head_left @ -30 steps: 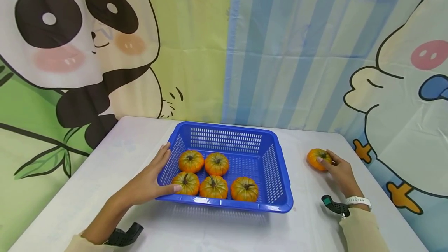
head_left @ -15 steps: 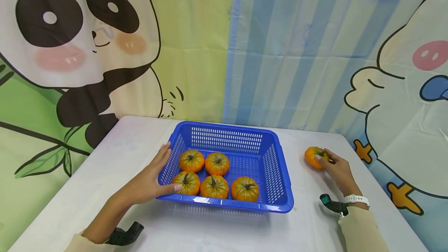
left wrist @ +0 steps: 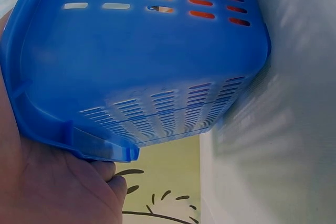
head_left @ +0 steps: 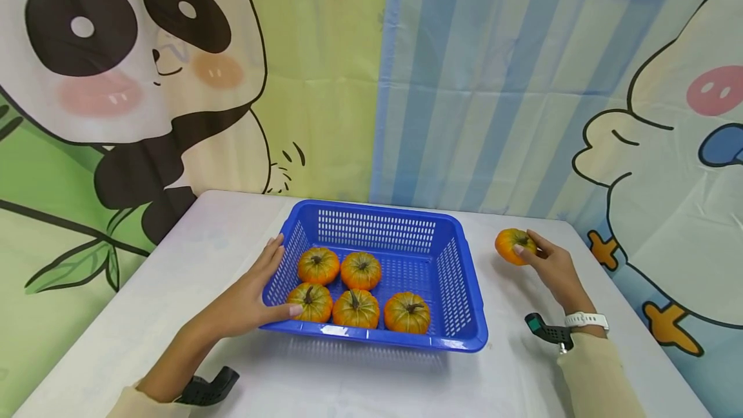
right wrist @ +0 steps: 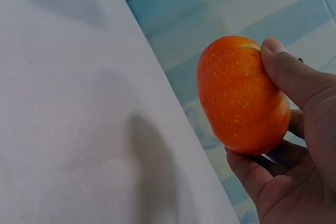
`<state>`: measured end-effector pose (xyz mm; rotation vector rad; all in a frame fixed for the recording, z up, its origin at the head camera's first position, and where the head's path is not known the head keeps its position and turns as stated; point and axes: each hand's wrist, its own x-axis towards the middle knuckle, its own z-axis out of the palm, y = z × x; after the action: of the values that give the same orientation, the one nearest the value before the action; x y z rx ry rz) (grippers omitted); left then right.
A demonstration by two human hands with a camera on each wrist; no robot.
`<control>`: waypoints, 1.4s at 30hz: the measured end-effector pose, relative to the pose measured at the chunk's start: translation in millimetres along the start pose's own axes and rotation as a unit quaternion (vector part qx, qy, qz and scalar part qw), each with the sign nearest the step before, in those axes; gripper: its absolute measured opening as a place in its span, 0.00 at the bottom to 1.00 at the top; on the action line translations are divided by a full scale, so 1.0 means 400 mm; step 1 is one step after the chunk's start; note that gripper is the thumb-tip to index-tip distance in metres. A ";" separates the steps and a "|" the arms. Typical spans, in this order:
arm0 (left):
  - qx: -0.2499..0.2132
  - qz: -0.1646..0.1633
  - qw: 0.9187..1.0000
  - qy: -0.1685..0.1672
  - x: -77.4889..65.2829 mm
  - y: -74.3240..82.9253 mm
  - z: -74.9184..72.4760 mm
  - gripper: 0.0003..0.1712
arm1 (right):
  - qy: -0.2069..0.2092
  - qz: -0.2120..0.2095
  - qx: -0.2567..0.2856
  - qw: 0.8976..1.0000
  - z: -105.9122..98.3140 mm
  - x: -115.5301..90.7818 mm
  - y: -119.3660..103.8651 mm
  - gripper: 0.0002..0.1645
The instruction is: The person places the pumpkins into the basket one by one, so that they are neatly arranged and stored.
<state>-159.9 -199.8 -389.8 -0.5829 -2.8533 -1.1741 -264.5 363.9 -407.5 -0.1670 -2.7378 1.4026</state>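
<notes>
My right hand (head_left: pixel 554 269) grips a small orange-and-green pumpkin (head_left: pixel 511 247) by its side, between thumb and fingers. In the right wrist view, the pumpkin (right wrist: pixel 241 98) shows its speckled orange skin, held above the white tabletop. My left hand (head_left: pixel 249 298) rests at the left front corner of a blue plastic basket (head_left: pixel 400 340). Its fingers lie extended along the left rim, and the thumb reaches over the front rim near a pumpkin (head_left: pixel 313 305). Several similar pumpkins sit inside, mostly toward the left and front. In the left wrist view, the palm (left wrist: pixel 63 187) is against the basket's rim (left wrist: pixel 105 148).
A white-covered table (head_left: pixel 360 386) carries the basket near its middle. Behind it hangs a printed cloth (head_left: pixel 464 82) with a panda and stripes. Each wrist has a dark device, such as the left one (head_left: pixel 209 387); a white band (head_left: pixel 586 321) circles the right wrist.
My right hand has raised the pumpkin off the table and shifted it slightly left and away from me. The left hand and basket have stayed in place.
</notes>
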 end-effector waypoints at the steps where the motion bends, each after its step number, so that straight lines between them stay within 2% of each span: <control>1: -0.001 0.001 1.000 0.000 0.000 0.000 0.000 0.64 | -0.001 -0.004 0.000 1.000 0.001 0.000 -0.006 0.53; 10: 0.001 0.000 1.000 0.000 0.000 0.000 -0.001 0.64 | -0.007 -0.046 0.001 0.999 0.002 -0.003 -0.073 0.53; 18: -0.001 0.002 1.000 -0.001 0.001 0.002 -0.002 0.64 | -0.025 -0.097 -0.013 0.995 0.009 -0.019 -0.154 0.51; 23: -0.003 -0.002 1.000 -0.001 0.002 0.003 -0.002 0.64 | -0.046 -0.111 -0.013 0.993 0.016 -0.025 -0.192 0.49; 30: -0.001 -0.002 1.000 0.000 0.002 0.000 0.000 0.64 | -0.081 -0.134 -0.002 0.988 0.034 -0.029 -0.223 0.47; 42: -0.002 0.002 1.000 0.002 0.001 0.002 0.000 0.64 | -0.119 -0.183 -0.004 0.976 0.076 -0.026 -0.270 0.44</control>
<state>-160.2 -199.2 -389.2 -0.5855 -2.8469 -1.1786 -264.7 275.5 -337.8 0.5119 -2.7592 1.3790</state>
